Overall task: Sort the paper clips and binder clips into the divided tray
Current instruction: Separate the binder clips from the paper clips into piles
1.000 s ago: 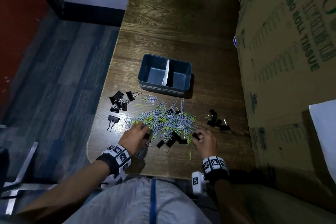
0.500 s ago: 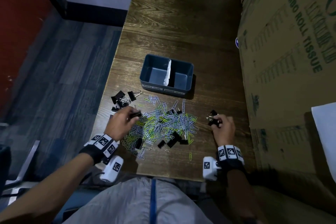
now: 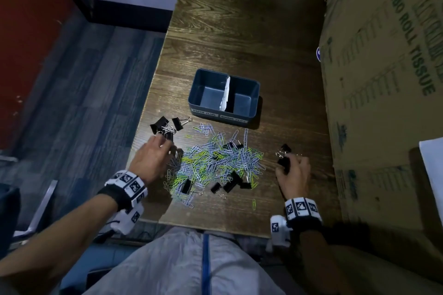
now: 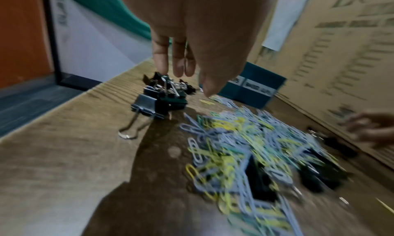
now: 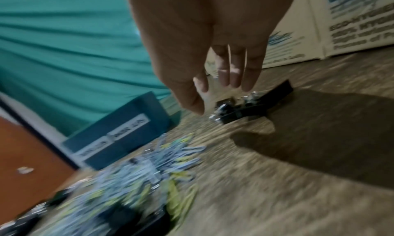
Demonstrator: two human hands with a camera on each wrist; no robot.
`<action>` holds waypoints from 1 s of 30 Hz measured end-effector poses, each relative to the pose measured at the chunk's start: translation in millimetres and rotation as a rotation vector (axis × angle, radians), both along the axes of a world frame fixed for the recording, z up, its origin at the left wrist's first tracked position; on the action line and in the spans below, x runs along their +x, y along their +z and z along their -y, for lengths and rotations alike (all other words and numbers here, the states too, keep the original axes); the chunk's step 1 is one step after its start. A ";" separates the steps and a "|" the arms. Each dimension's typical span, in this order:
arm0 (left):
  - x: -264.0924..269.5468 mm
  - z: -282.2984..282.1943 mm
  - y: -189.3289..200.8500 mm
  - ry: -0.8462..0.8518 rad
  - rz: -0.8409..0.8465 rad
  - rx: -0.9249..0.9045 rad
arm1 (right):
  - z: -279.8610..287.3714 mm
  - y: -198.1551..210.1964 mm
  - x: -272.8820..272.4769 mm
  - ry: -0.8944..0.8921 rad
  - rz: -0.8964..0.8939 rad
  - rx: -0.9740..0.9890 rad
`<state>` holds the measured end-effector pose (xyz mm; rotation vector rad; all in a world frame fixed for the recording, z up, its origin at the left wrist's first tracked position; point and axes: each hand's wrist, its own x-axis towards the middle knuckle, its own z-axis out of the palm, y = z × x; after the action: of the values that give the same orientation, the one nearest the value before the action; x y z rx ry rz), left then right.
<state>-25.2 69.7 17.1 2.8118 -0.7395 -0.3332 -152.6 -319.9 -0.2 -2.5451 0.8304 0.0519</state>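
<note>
**Inspector A:** Tray (image 3: 249, 99) first. It is sitting on the desk (image 3: 239, 31) just beyond the pile of paper clips (image 3: 215, 160), with a white divider (image 3: 225, 93) splitting it into two compartments. Both are showing bare floors. Two labels are facing the person on the near wall.

**Inspector B:** Left hand (image 3: 149, 159)?

**Inspector A:** It is hovering at the left edge of the pile, fingers (image 4: 168, 59) hanging straight and loose over the left cluster of binder clips (image 3: 166, 127). Nothing is sitting in its grasp.

**Inspector B:** Right hand (image 3: 293, 172)?

**Inspector A:** It is resting at the right of the pile, beside the right cluster of binder clips (image 3: 284, 157). In the head view one black clip is lying against its fingers. In the wrist view the fingers (image 5: 234, 71) are hanging straight above the clips. I cannot tell whether it is holding any.

**Inspector B:** Anything else?

**Inspector A:** More binder clips (image 3: 230, 183) are lying mixed into the pile's near edge. A cardboard box (image 3: 383, 79) is standing along the desk's right side.
</note>
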 end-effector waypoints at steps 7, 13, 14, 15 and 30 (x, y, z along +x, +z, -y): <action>-62.3 30.5 -13.5 -0.371 -0.290 0.117 | -57.7 -8.9 -20.0 0.330 -0.292 0.164; -71.3 57.9 -30.7 -0.330 -0.278 0.054 | -83.8 -23.9 -26.0 0.382 -0.276 0.058; -70.6 63.3 -29.2 -0.309 -0.280 0.038 | -85.6 -24.2 -25.6 0.373 -0.255 0.054; -69.9 68.0 -28.6 -0.289 -0.271 0.024 | -86.9 -23.8 -24.9 0.367 -0.237 0.048; -42.6 63.8 -2.2 0.070 -0.337 -0.247 | -74.9 -14.2 -22.8 0.229 -0.087 0.170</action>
<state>-67.8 5.9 14.9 2.4563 -0.5627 -0.6357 -175.4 -245.0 -14.4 -2.4777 0.5371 0.2948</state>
